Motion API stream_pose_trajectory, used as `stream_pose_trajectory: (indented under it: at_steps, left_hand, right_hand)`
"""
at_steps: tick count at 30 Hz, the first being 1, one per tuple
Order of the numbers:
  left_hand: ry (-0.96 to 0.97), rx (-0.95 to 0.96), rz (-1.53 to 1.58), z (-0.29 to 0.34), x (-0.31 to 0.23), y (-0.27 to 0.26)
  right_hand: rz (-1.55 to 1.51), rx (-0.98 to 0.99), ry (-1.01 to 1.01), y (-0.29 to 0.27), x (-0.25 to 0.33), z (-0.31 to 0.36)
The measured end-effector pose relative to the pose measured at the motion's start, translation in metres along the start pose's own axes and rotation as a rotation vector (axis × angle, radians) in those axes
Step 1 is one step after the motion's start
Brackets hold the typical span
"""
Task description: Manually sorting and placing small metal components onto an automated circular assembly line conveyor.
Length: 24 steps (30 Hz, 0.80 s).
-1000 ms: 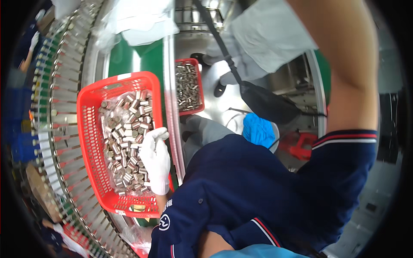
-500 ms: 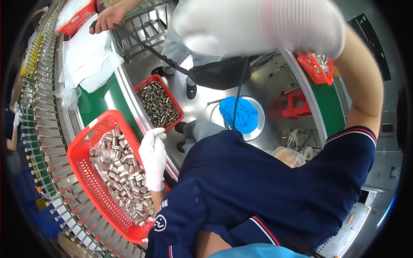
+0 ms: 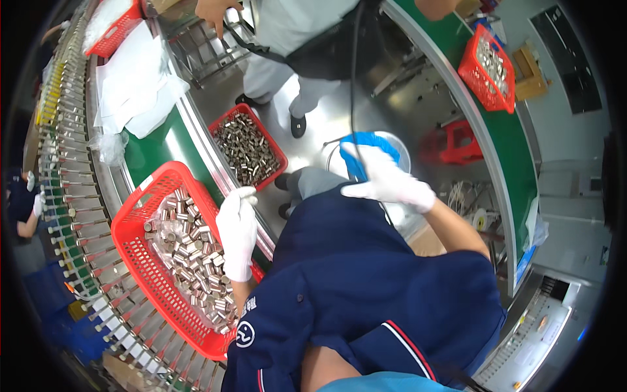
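My left hand (image 3: pixel 237 228), in a white glove, lies over the right rim of a large red basket (image 3: pixel 140 258). Its fingers are loosely bent and partly stretched, with nothing seen in them. Inside the basket, short silvery metal cylinders (image 3: pixel 196 245) lie heaped on clear plastic film. My right hand (image 3: pixel 392 181), also gloved in white, hovers before my body, thumb and fingers spread. Behind it sits a round stool (image 3: pixel 403 157) with a blue cover (image 3: pixel 380 145), partly hidden by the hand. A dark cord (image 3: pixel 354 91) hangs down beside that hand's fingertips.
A smaller red basket (image 3: pixel 277 151) of metal cylinders stands beyond my left hand. A co-worker's hand (image 3: pixel 215 13) grips a black strap at the top. Another red basket (image 3: pixel 473 77) rests on the right green belt (image 3: pixel 493 147). Spindles (image 3: pixel 72 212) line the left side; white sheets (image 3: pixel 130 81) lie nearby.
My right hand has come down from the top right to in front of my body. My left hand has stayed at the basket rim. The co-worker's hand with the strap has shifted right.
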<state>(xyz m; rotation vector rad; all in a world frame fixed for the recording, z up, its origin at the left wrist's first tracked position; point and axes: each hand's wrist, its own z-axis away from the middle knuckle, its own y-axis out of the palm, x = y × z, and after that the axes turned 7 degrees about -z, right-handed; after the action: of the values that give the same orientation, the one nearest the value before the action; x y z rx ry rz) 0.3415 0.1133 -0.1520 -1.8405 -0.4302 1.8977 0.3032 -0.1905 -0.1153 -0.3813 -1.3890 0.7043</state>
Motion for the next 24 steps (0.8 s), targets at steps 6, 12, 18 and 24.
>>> stream_pose_trajectory:
  at_steps: [6, 12, 18, 24]
  left_hand:
    - [0.007, 0.026, -0.088, 0.0, 0.009, -0.002]
    - [0.01, 0.053, -0.067, 0.008, 0.034, 0.011]
    - [-0.067, 0.029, -0.036, 0.014, 0.026, 0.018]
    - [-0.065, -0.053, -0.058, 0.033, 0.041, 0.016]
  right_hand:
    - [-0.3, -0.298, 0.565, -0.048, -0.073, 0.003]
    - [0.413, -0.305, 0.728, -0.171, -0.038, 0.042]
    - [0.732, 0.113, 0.716, -0.152, -0.002, 0.003]
    - [0.778, 0.258, 0.634, -0.14, 0.019, -0.022]
